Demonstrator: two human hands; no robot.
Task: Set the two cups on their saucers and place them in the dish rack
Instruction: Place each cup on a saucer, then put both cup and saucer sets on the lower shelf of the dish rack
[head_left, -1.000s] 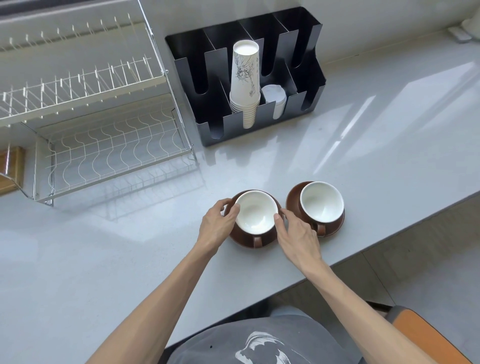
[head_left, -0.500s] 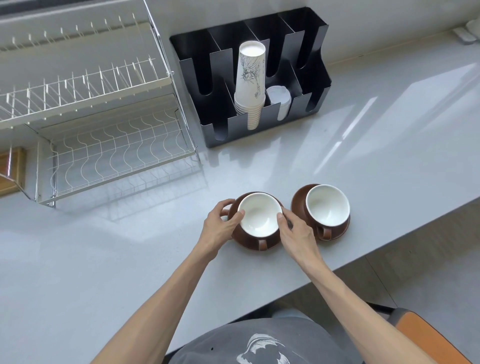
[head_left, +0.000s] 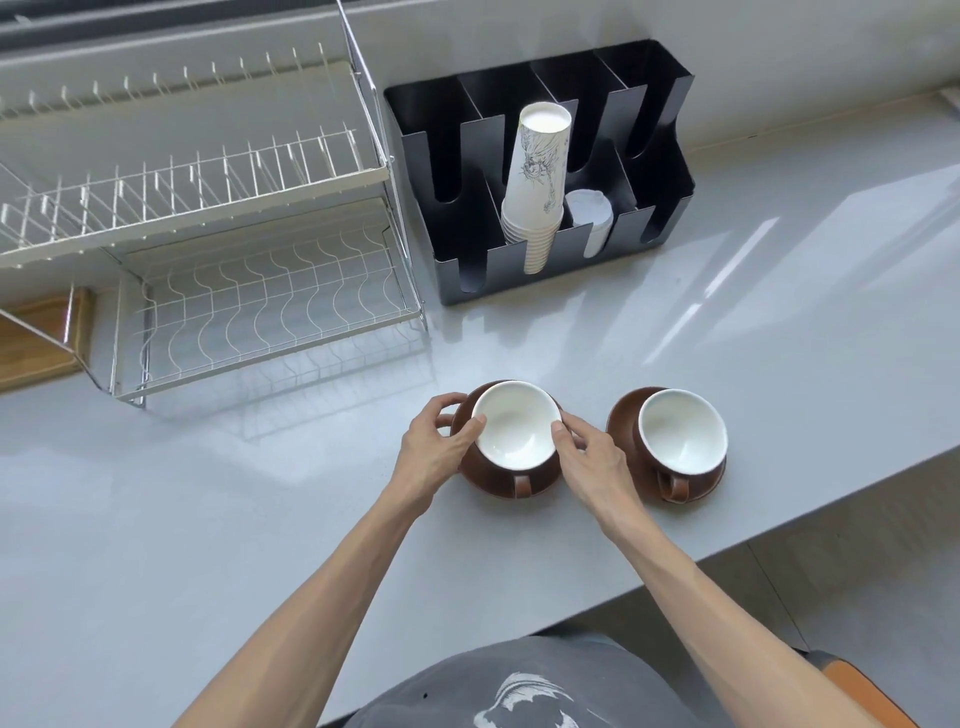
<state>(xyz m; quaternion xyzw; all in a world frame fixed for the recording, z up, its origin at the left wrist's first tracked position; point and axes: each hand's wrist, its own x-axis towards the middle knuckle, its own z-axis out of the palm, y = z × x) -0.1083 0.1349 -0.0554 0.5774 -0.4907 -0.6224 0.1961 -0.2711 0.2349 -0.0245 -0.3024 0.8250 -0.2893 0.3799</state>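
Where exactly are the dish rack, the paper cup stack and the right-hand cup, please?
dish rack (head_left: 270, 312): head view, lower wire shelf.
paper cup stack (head_left: 537, 171): head view, printed side.
right-hand cup (head_left: 680, 434): head view, white inside.

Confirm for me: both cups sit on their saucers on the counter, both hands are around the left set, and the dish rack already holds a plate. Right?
Not quite. The head view shows the dish rack with nothing in it. The rest stands: both cups sit on saucers, and the left hand and right hand are around the left cup and its saucer.
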